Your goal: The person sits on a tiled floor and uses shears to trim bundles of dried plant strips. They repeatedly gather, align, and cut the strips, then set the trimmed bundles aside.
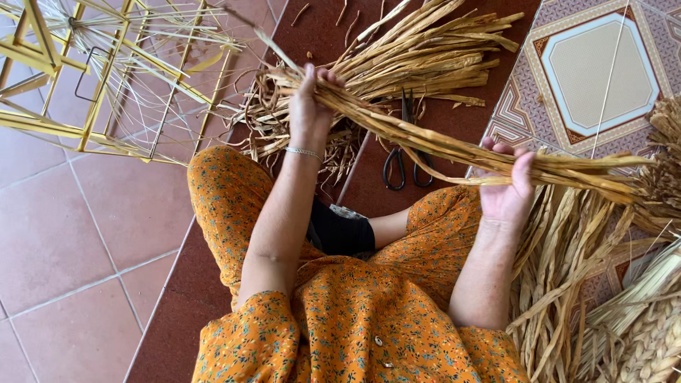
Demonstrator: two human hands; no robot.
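While both hands are up at frame centre, a long bundle of dried tan straw-like leaf strips (454,145) runs between them, slanting from upper left down to the right edge. Left hand (308,106), with a thin silver bracelet (303,152) at the wrist, is closed around the bundle's upper end. Right hand (505,188) cups it from below, fingers curled over the strips, palm facing the camera.

Directly under the bundle on the dark red floor strip: black-handled scissors (404,159), between the knees. Loose pile of the same dried strips (425,53) fans out at top centre, just behind the left hand. Yellow bamboo-stick frame (85,78) fills the upper left, apart from the hands. More dried strips (567,269) heap at lower right, touching the right forearm; a braided straw rope (656,340) sits in the lower right corner.

Terracotta floor tiles (64,241) at left are open room. Patterned tile (596,71) at upper right.
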